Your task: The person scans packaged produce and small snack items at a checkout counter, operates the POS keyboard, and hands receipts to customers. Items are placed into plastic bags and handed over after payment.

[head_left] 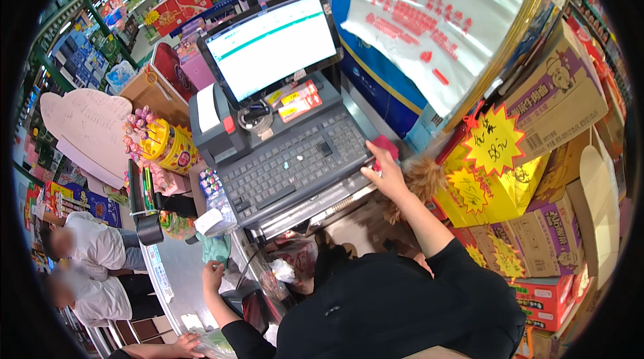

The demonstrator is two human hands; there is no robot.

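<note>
My right hand [386, 173] is at the right end of a black keyboard [302, 157], thumb and forefinger apart. A pink object [386, 147] lies right behind its fingers; whether they touch it I cannot tell. Over the metal counter [183, 271], my left hand [213, 276] has its fingers loosely curled, just below a crumpled teal cloth [215, 248]. Beyond the keyboard stands a lit monitor [274, 47], with a receipt printer [214, 120] to its left. Another person's hand [187, 345] rests by a clear plastic bag [216, 344] at the counter's near end.
A yellow lollipop tub [171, 145] stands left of the printer. Two people [100, 263] are across the counter. Stacked cartons [543, 238] with yellow price stars rise at my right. A white printed plastic bag [437, 22] hangs beyond. A black device [251, 308] is beside my left forearm.
</note>
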